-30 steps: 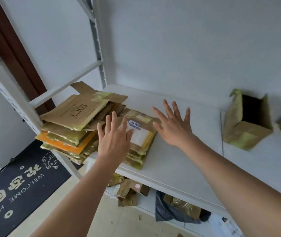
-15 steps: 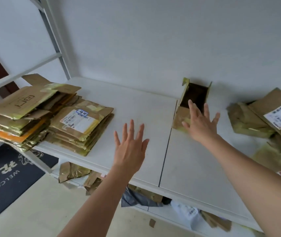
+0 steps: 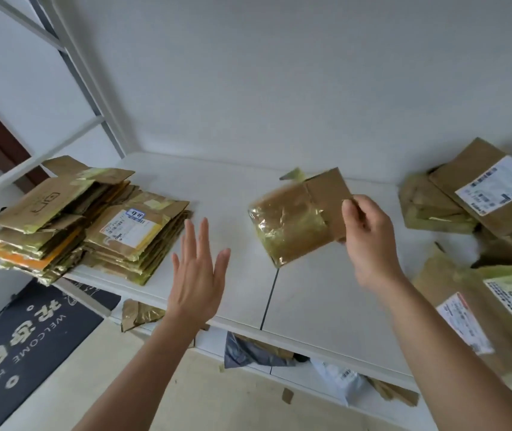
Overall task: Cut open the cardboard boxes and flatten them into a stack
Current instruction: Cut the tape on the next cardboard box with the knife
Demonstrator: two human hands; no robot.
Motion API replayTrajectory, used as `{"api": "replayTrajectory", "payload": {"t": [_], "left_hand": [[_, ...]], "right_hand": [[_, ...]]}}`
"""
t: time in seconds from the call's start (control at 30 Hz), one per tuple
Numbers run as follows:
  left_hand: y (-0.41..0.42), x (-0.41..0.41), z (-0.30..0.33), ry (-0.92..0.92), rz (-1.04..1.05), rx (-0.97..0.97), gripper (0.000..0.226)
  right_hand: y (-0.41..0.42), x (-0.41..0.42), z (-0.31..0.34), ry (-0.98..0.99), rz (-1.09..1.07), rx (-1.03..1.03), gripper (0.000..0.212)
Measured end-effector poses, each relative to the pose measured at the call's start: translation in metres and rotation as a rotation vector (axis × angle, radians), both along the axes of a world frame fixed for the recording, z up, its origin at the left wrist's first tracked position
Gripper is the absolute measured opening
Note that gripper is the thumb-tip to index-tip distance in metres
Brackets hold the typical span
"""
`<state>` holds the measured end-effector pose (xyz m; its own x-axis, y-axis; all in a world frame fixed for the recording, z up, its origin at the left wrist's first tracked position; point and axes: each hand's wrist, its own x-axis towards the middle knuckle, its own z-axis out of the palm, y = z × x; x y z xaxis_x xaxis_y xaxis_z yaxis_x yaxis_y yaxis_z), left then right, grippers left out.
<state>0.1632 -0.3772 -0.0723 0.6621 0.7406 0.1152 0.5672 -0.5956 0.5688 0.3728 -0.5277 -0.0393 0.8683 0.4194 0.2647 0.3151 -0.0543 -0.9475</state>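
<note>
My right hand (image 3: 365,241) grips a small cardboard box (image 3: 295,219) by its brown flap and holds it tilted above the white shelf (image 3: 236,293). Shiny yellow tape covers most of that box. My left hand (image 3: 198,275) hovers with straight fingers to the left of the box, touching nothing. Two stacks of flattened boxes (image 3: 93,225) lie at the shelf's left end. The nearer stack has a white shipping label on top.
Unflattened boxes with labels (image 3: 482,197) are piled at the right end, and a larger taped box (image 3: 497,312) sits nearer me. Cardboard scraps and grey bags (image 3: 248,353) lie on the lower shelf. A dark welcome mat (image 3: 21,346) covers the floor at left. A metal upright (image 3: 74,66) rises behind the stacks.
Both hands left the flattened stack and moved right. My right hand reached the small open box standing at the back and has lifted it off the shelf; the view panned right.
</note>
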Motion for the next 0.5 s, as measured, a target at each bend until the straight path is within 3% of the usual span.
{"api": "replayTrajectory", "payload": {"t": [0.07,0.13,0.37,0.43,0.5], "left_hand": [[0.0,0.003,0.016,-0.126,0.028,-0.007,0.073],[-0.004,0.009,0.031,-0.145,-0.026,-0.019,0.072],[-0.041,0.05,0.02,-0.032,-0.265,-0.239,0.08],[-0.051,0.068,0.015,0.005,-0.29,-0.255,0.087],[-0.062,0.086,0.009,0.059,-0.299,-0.223,0.093]], "right_hand": [[-0.012,-0.013,0.0,0.543,-0.002,0.214,0.023],[-0.024,-0.027,-0.014,0.787,-0.018,0.274,0.023],[-0.065,-0.064,-0.061,1.134,-0.117,0.355,0.026],[-0.08,-0.064,-0.078,1.172,-0.161,0.287,0.027],[-0.101,-0.059,-0.094,1.119,-0.207,0.065,0.025]]}}
